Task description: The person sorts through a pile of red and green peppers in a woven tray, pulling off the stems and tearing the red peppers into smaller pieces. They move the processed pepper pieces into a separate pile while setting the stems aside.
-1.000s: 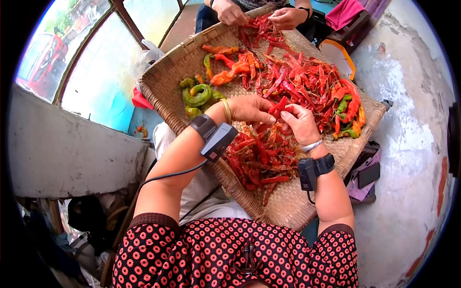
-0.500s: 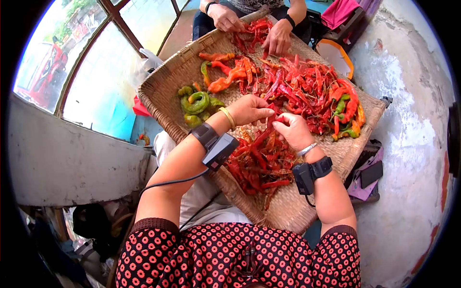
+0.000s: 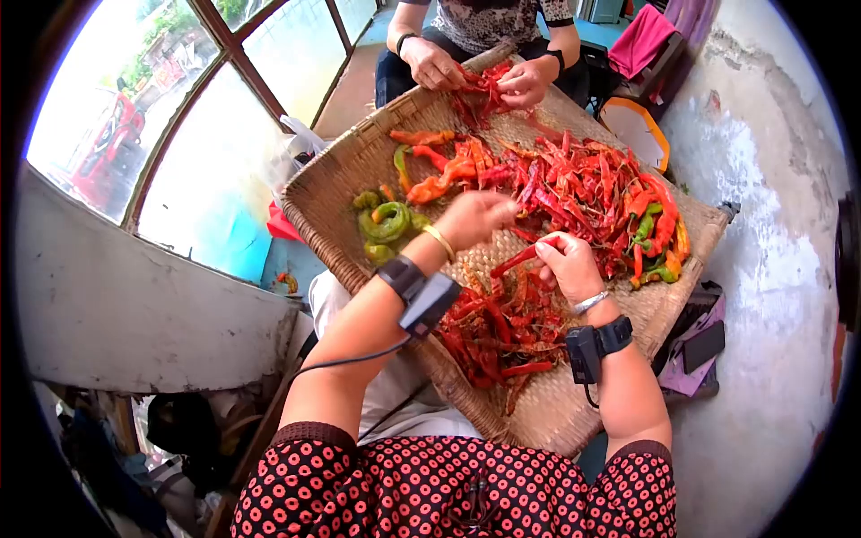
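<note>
My right hand [image 3: 569, 264] is closed on a red chili pepper [image 3: 514, 262], which points out to the left over the woven tray [image 3: 547, 408]. To its upper left, my left hand [image 3: 480, 218] is smeared by motion near the large pile of red chilies [image 3: 574, 184], and whether it holds anything cannot be made out. Below both hands lies a second heap of red chilies [image 3: 498, 332]. Green curled peppers [image 3: 386, 222] rest at the tray's left side, with orange-red peppers [image 3: 444, 182] above them.
Across the tray a co-worker's two hands [image 3: 435, 67] [image 3: 527, 82] handle red chilies at the far corner. Windows stand on the left, a rough wall [image 3: 762, 296] on the right. A dark phone-like object [image 3: 704, 347] lies on purple cloth beside the tray.
My left hand has come away from the chili and moved apart from my right hand, which keeps the pepper. The co-worker's hands have lifted some chilies. The view has shifted slightly.
</note>
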{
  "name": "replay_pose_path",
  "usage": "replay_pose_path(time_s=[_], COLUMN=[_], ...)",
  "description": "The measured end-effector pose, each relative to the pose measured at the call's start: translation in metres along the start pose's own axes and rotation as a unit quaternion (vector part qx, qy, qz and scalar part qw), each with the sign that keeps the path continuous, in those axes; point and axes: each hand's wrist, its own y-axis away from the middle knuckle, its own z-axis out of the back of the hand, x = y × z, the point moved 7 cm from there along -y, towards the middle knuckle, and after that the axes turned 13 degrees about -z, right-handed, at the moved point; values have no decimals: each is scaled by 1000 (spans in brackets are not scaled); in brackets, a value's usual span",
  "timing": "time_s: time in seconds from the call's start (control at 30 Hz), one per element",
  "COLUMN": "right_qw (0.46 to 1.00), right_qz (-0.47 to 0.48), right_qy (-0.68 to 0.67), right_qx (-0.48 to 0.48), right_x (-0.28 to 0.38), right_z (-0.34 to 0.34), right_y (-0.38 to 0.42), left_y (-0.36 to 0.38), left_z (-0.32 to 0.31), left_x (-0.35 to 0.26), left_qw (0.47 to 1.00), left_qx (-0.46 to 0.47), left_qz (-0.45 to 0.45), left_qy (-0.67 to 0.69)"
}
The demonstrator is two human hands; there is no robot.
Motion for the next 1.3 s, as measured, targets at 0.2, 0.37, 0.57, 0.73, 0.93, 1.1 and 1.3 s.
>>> replay_pose_path(time_s=[0.2,0.37,0.57,0.73,0.93,1.1,1.3], right_qw=[1000,983,885,869,854,825,787], right_qz=[15,27,127,123,165,189,223], right_qy=[-13,182,448,475,493,512,559], right_qx=[6,-9,15,69,35,-147,-136], right_x=[0,-5,-6,-14,-14,0,-6], right_z=[1,0,-18,-39,-38,-12,-19], right_y=[-1,-6,-1,6,-2,-10,-15], left_y=[21,3,-10,8,9,6,-1], left_z=[-40,-1,40,-10,-12,-17,-37], left_x=[-6,-4,11,1,14,-10,6], left_qw=[960,989,982,930,902,880,833], left_qx=[271,129,-132,133,180,70,156], left_qz=[38,29,-104,-131,-98,-231,-166], left_qy=[-50,-67,-87,-316,-380,-409,-504])
